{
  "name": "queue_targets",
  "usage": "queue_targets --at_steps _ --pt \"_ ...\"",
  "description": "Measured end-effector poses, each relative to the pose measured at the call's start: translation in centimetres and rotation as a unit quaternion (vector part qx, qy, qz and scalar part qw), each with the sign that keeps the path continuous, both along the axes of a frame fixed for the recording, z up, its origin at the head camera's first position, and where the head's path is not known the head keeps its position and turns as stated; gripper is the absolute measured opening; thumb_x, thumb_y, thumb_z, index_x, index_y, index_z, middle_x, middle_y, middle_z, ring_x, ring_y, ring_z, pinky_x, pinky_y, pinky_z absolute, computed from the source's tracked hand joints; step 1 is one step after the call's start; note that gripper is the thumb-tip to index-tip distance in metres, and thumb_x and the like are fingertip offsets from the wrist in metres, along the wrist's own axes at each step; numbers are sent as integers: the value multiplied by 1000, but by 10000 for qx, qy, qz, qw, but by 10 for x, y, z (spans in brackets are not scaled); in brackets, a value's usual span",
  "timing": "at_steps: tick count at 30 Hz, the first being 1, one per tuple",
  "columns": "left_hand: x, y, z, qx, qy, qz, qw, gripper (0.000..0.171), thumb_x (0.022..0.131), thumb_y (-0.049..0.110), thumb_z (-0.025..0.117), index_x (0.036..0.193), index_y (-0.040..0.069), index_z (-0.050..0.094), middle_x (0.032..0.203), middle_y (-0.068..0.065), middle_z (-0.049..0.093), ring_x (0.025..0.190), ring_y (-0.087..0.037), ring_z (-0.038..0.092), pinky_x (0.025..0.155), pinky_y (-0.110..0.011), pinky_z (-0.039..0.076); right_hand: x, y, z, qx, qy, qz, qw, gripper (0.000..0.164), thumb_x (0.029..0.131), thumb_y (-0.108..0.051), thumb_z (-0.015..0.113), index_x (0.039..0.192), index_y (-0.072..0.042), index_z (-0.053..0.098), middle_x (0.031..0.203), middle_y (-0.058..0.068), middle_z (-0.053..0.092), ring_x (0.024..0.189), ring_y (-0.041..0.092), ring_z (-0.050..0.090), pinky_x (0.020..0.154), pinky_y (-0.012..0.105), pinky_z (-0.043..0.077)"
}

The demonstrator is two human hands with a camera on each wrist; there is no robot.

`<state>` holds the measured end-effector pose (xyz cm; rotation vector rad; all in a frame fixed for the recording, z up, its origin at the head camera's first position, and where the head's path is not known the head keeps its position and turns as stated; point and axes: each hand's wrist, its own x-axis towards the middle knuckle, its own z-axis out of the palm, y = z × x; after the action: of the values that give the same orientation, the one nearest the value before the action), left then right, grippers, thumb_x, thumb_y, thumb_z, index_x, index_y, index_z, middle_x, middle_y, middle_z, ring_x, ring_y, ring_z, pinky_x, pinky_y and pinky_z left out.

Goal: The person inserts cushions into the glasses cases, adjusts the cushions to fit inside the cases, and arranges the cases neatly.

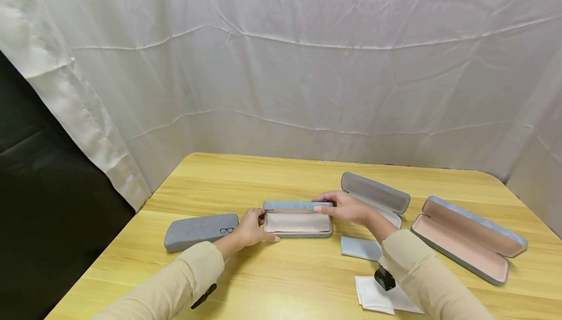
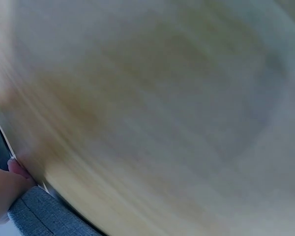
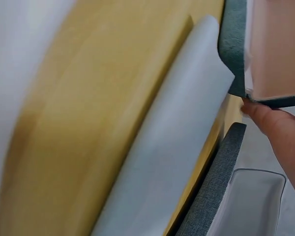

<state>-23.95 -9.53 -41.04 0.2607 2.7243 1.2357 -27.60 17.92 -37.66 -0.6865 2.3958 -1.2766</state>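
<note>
In the middle of the table is a glasses case (image 1: 298,235) with a blue lid and pink lining, its lid tilted partly open. A folded white cloth (image 1: 298,222) lies inside it. My left hand (image 1: 251,228) grips the case's left end, thumb at the front and fingers behind. At the other end, my right hand (image 1: 344,207) pinches the lid's right corner between thumb and fingers. The right wrist view shows the fingers (image 3: 275,118) against the case's end. Much of the left wrist view is blurred; part of the left hand (image 2: 7,191) shows at its lower left.
A closed grey case (image 1: 199,232) with a glasses print lies left. Behind the right hand stands an open grey case (image 1: 377,195); farther right is an open pink-lined case (image 1: 465,242). A light blue cloth (image 1: 360,248) and white cloths (image 1: 373,293) lie near the right forearm.
</note>
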Motion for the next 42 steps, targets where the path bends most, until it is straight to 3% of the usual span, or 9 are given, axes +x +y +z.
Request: queue_targets --at_steps 11,18,22,30,42 --pt "1 0 1 -1 63 -14 10000 79 65 19 85 125 -12 46 107 -15 48 94 -23 46 81 -37 44 2 -1 -4 -14 462 55 9989 45 91 -30 58 124 1 55 119 17 59 93 16 52 79 30 44" --pt "0 1 1 26 89 -40 9999 70 64 19 85 118 -9 50 104 -14 47 90 -22 44 76 -34 42 5 -1 -7 -135 612 54 9980 43 91 -25 60 122 5 55 107 17 61 76 13 46 65 23 39" --pt "0 0 2 58 119 -78 9999 67 64 18 86 115 -9 51 103 -15 47 88 -22 43 74 -34 41 6 -1 -7 -236 570 96 9980 42 91 -22 60 122 6 54 112 20 60 80 14 47 67 23 41" --pt "1 -1 2 73 79 -40 9999 84 64 18 85 129 -14 42 111 -19 50 95 -24 48 81 -38 46 8 -3 -5 -162 580 124 9981 42 92 -24 58 122 6 53 113 19 58 86 17 48 73 26 42" --pt "1 -1 4 -86 140 -131 9998 63 63 19 86 111 -7 54 100 -13 52 86 -21 47 71 -34 44 9 -3 -8 3 726 317 9969 39 93 -25 56 118 4 52 116 20 55 94 17 51 81 32 44"
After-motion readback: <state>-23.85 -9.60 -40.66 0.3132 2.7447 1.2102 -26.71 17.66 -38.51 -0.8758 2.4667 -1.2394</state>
